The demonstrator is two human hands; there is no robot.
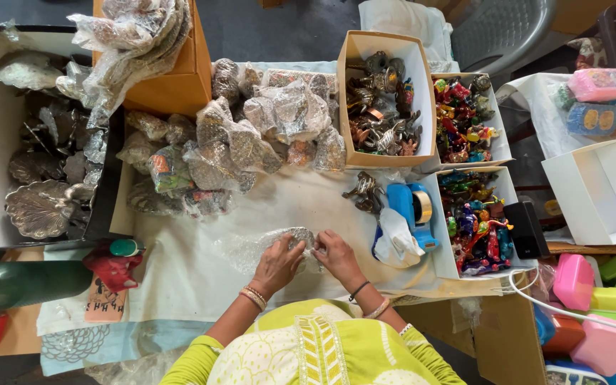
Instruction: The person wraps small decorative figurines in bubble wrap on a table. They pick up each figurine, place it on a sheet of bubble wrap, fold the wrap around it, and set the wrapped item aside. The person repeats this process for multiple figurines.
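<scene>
Your left hand (277,264) and right hand (334,255) both grip a bubble-wrapped bundle (288,242) on the white tablecloth (201,267), fingers curled around its two ends, directly in front of you. Just right of your right hand lies a blue tape dispenser (411,210). Beyond your hands sits a pile of wrapped parcels (251,135); farther right, a box of metal figurines (381,107).

Glossy bubble wrap (251,249), seemingly metal figurines (379,107)
</scene>
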